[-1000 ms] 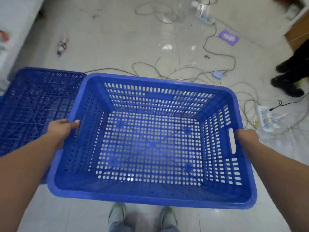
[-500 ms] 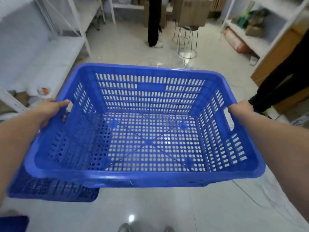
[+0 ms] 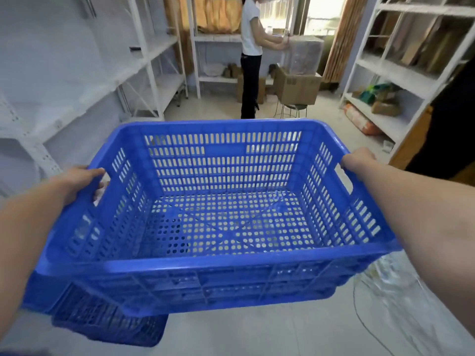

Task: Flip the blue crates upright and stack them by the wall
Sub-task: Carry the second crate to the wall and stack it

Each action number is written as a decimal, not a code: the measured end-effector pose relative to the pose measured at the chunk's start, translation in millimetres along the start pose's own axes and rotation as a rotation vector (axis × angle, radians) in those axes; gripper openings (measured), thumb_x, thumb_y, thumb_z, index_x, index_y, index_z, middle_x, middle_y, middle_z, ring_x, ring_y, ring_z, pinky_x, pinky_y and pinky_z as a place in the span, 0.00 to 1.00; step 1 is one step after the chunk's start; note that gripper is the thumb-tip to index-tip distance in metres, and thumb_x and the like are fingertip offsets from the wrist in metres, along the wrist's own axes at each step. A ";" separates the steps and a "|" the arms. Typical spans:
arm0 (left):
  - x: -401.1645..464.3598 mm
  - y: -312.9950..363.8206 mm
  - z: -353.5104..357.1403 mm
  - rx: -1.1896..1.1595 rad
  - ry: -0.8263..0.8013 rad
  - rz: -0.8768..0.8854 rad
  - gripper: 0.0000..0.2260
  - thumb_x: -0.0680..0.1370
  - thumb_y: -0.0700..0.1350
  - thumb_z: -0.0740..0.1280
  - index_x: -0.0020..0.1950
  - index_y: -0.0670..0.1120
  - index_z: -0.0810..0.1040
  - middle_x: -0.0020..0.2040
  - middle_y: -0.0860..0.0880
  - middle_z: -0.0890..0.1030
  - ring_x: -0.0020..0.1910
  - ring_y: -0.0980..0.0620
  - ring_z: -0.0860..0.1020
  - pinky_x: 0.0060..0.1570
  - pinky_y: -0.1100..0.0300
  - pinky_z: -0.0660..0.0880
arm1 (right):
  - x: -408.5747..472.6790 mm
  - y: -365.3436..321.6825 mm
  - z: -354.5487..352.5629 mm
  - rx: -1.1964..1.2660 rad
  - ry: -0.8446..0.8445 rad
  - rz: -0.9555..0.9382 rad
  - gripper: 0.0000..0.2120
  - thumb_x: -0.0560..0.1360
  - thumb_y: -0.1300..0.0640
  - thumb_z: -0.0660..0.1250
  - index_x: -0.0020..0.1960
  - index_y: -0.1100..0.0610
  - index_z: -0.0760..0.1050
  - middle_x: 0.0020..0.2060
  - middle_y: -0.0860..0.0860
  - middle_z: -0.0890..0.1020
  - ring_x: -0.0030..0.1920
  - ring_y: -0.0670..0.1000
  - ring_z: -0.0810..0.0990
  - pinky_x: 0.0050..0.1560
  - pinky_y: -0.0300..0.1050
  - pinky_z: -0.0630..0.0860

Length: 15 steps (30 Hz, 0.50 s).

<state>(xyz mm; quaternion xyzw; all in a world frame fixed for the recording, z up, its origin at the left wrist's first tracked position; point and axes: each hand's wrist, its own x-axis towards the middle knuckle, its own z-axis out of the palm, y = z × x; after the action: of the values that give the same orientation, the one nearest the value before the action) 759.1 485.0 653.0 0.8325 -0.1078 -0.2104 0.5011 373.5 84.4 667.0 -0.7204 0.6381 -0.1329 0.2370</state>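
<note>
I hold an upright blue perforated crate (image 3: 221,268) in the air in front of me, its open top facing up and nothing inside. My left hand (image 3: 79,181) grips its left handle slot. My right hand (image 3: 357,160) grips the rim at the right handle slot. A second blue crate (image 3: 110,327) lies on the floor at the lower left, partly hidden under the held one; I cannot tell which way up it lies.
White metal shelving (image 3: 151,55) lines the left wall, and more shelves (image 3: 390,70) stand on the right. A person (image 3: 250,57) stands at the back beside cardboard boxes (image 3: 298,86) and a wire stool (image 3: 293,110). Cables (image 3: 367,319) trail on the floor at the right.
The crate has risen from near the floor to waist height while my view tilted up from the floor to the room. Both hands kept their grip on the sides.
</note>
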 end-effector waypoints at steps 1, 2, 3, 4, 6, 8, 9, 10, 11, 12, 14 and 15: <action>-3.6 9.2 -6.7 -0.002 0.009 -0.006 0.13 0.82 0.41 0.58 0.37 0.40 0.67 0.20 0.41 0.70 0.13 0.49 0.68 0.13 0.68 0.65 | 0.4 -9.0 -8.8 0.012 0.009 -0.008 0.11 0.75 0.61 0.64 0.53 0.68 0.74 0.50 0.64 0.77 0.49 0.61 0.77 0.48 0.49 0.73; -6.1 17.7 -14.3 0.002 0.025 -0.016 0.10 0.82 0.41 0.58 0.41 0.41 0.68 0.26 0.39 0.69 0.16 0.45 0.69 0.13 0.66 0.66 | 1.1 -16.8 -16.0 0.027 0.020 -0.013 0.13 0.74 0.61 0.64 0.55 0.69 0.74 0.52 0.65 0.78 0.50 0.62 0.78 0.48 0.50 0.74; -8.5 26.3 -21.7 0.006 0.042 -0.029 0.08 0.82 0.42 0.59 0.44 0.41 0.68 0.31 0.40 0.68 0.20 0.43 0.68 0.12 0.64 0.67 | 1.3 -24.1 -22.4 0.044 0.028 -0.016 0.14 0.74 0.61 0.64 0.56 0.68 0.74 0.53 0.65 0.78 0.50 0.63 0.78 0.48 0.51 0.75; -9.5 33.9 -30.0 0.009 0.054 -0.035 0.06 0.82 0.43 0.59 0.46 0.42 0.68 0.33 0.41 0.68 0.22 0.43 0.67 0.12 0.62 0.67 | 2.0 -32.4 -27.4 0.053 0.032 -0.024 0.14 0.74 0.61 0.64 0.56 0.68 0.74 0.53 0.65 0.78 0.49 0.63 0.78 0.49 0.51 0.75; -11.6 44.7 -44.6 0.009 0.087 -0.032 0.05 0.82 0.43 0.60 0.49 0.42 0.68 0.33 0.42 0.68 0.24 0.44 0.66 0.13 0.62 0.68 | 4.3 -49.2 -33.2 0.072 0.035 -0.045 0.12 0.74 0.60 0.64 0.53 0.67 0.74 0.52 0.64 0.79 0.48 0.63 0.78 0.49 0.52 0.75; -16.2 50.6 -59.2 0.008 0.140 -0.022 0.04 0.81 0.43 0.60 0.51 0.42 0.69 0.33 0.42 0.68 0.27 0.46 0.65 0.15 0.63 0.68 | 6.0 -66.3 -35.0 0.102 0.030 -0.059 0.09 0.73 0.61 0.65 0.49 0.65 0.72 0.50 0.64 0.79 0.44 0.62 0.77 0.45 0.52 0.75; -18.8 52.3 -66.4 0.001 0.161 -0.014 0.04 0.81 0.43 0.61 0.49 0.42 0.69 0.33 0.42 0.68 0.27 0.47 0.64 0.17 0.63 0.68 | 5.9 -74.6 -35.2 0.109 0.021 -0.067 0.09 0.73 0.61 0.65 0.49 0.66 0.72 0.50 0.64 0.79 0.43 0.62 0.77 0.44 0.52 0.75; -22.3 52.4 -74.3 -0.007 0.183 -0.012 0.05 0.81 0.43 0.61 0.47 0.43 0.70 0.33 0.42 0.68 0.27 0.47 0.64 0.17 0.63 0.68 | 6.7 -83.1 -34.0 0.101 0.009 -0.087 0.10 0.72 0.61 0.65 0.50 0.66 0.73 0.50 0.65 0.79 0.45 0.63 0.78 0.45 0.53 0.76; -27.0 51.4 -82.0 -0.018 0.203 -0.017 0.06 0.81 0.43 0.61 0.46 0.43 0.70 0.33 0.41 0.68 0.27 0.47 0.65 0.17 0.64 0.68 | 6.2 -92.6 -32.8 0.087 -0.009 -0.113 0.11 0.72 0.62 0.65 0.52 0.68 0.74 0.51 0.65 0.80 0.48 0.64 0.79 0.47 0.53 0.76; -32.5 49.8 -90.3 -0.029 0.221 -0.023 0.05 0.81 0.42 0.60 0.47 0.43 0.70 0.32 0.41 0.68 0.25 0.46 0.65 0.16 0.64 0.67 | 5.4 -102.7 -30.8 0.078 -0.023 -0.144 0.13 0.73 0.62 0.65 0.54 0.69 0.75 0.52 0.66 0.79 0.50 0.65 0.79 0.48 0.53 0.76; -45.6 42.8 -108.0 -0.059 0.262 -0.036 0.04 0.82 0.42 0.59 0.51 0.42 0.68 0.32 0.42 0.67 0.20 0.47 0.67 0.15 0.66 0.66 | 0.4 -126.5 -26.4 0.065 -0.056 -0.207 0.14 0.74 0.62 0.65 0.55 0.70 0.74 0.50 0.66 0.79 0.47 0.62 0.79 0.43 0.50 0.73; -52.4 38.1 -117.7 -0.067 0.289 -0.052 0.04 0.82 0.42 0.59 0.52 0.42 0.68 0.32 0.42 0.67 0.20 0.47 0.67 0.14 0.66 0.66 | -4.4 -140.2 -23.6 0.054 -0.079 -0.237 0.13 0.74 0.62 0.65 0.55 0.70 0.74 0.49 0.65 0.78 0.44 0.60 0.77 0.39 0.48 0.71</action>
<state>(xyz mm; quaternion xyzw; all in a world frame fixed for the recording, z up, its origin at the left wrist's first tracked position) 767.7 580.2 747.4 0.8394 -0.0057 -0.1046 0.5334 481.2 95.0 759.3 -0.7888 0.5349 -0.1487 0.2639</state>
